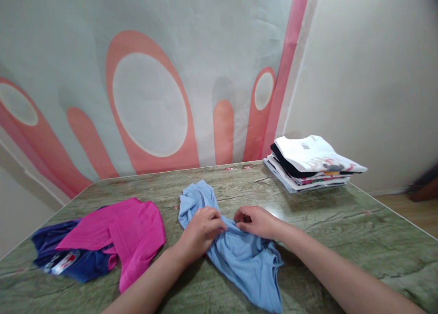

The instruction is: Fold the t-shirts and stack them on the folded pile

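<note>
A light blue piece of clothing (239, 254) lies crumpled and stretched out slantwise on the table in front of me. What kind of garment it is, I cannot make out. My left hand (203, 227) rests on its middle, thumb and fingers pinched together on the cloth. Just to the right, my right hand (255, 220) has its fingers curled down and closed on the garment's upper edge. The fingertips of both hands are partly hidden by folds and knuckles.
On the left lie a bright pink garment (137, 227) and a dark blue one (89, 264) with a white and red print, heaped together. A stack of folded shirts (308, 154) stands at the back right of the wood-patterned table (342, 241). A wall with a printed covering rises behind.
</note>
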### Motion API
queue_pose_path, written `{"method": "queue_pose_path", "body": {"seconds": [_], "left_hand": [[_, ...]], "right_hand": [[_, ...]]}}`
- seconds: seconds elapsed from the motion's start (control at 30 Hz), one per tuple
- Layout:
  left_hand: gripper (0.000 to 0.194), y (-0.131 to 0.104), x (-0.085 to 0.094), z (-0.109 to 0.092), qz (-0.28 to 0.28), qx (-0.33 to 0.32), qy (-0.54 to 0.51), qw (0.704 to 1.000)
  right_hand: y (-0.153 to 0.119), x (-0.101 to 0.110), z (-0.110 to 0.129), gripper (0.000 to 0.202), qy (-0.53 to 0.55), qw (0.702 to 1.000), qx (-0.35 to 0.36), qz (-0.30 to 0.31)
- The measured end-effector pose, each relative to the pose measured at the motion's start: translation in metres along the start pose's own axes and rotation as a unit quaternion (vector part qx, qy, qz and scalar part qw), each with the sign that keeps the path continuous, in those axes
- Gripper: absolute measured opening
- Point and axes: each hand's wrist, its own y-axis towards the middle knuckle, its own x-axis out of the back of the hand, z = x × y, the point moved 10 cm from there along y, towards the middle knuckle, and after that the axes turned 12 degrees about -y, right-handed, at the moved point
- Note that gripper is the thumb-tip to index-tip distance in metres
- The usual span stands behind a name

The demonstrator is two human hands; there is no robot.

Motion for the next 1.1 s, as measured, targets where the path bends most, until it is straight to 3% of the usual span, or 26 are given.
{"method": "queue_pose_path", "body": {"seconds": [0.13, 0.27, 0.4, 0.5, 0.63, 0.7, 0.73, 0.83, 0.87, 0.93, 1.0, 1.1], "left_hand": [[0.031, -0.002, 0.008, 0.01, 0.02, 0.015, -0.067, 0.997], [0.048, 0.001, 0.019, 0.019, 0.03, 0.03, -0.088, 0.995], [0.057, 0.0, 0.042, 0.034, 0.016, 0.043, -0.05, 0.998], [0.06, -0.01, 0.062, 0.062, 0.017, 0.079, -0.005, 0.997], [0.046, -0.039, 0.066, 0.112, 0.116, 0.179, 0.021, 0.977], [0.039, -0.048, 0.07, 0.129, 0.129, 0.235, 0.04, 0.963], [0.036, -0.048, 0.076, 0.131, 0.106, 0.248, 0.056, 0.961], [0.032, -0.033, 0.095, 0.113, -0.023, 0.212, 0.088, 0.973], [0.031, -0.028, 0.097, 0.104, -0.056, 0.196, 0.084, 0.975], [0.03, -0.021, 0.087, 0.092, -0.069, 0.18, 0.057, 0.98], [0.033, -0.017, 0.067, 0.087, -0.029, 0.175, 0.027, 0.984], [0.034, -0.018, 0.045, 0.081, 0.04, 0.161, 0.003, 0.986]], "right_hand": [[-0.004, -0.007, 0.009, 0.01, -0.036, 0.998, -0.019, 0.048], [0.0, 0.011, -0.004, 0.012, -0.027, 0.998, -0.052, -0.033], [0.002, 0.038, -0.056, 0.013, -0.046, 0.981, -0.135, -0.135], [-0.011, 0.067, -0.106, 0.014, -0.119, 0.944, -0.241, -0.191], [-0.034, 0.09, -0.143, 0.009, -0.243, 0.895, -0.34, -0.158], [-0.036, 0.097, -0.136, 0.011, -0.28, 0.887, -0.324, -0.172], [-0.035, 0.1, -0.124, 0.015, -0.29, 0.889, -0.293, -0.198], [-0.019, 0.09, -0.071, 0.022, -0.279, 0.92, -0.121, -0.246], [-0.013, 0.08, -0.053, 0.022, -0.268, 0.933, -0.056, -0.232], [-0.004, 0.057, -0.026, 0.022, -0.255, 0.95, 0.04, -0.175], [-0.001, 0.043, -0.017, 0.021, -0.271, 0.952, 0.055, -0.129], [-0.004, 0.049, -0.036, 0.026, -0.335, 0.935, -0.063, -0.095]]}}
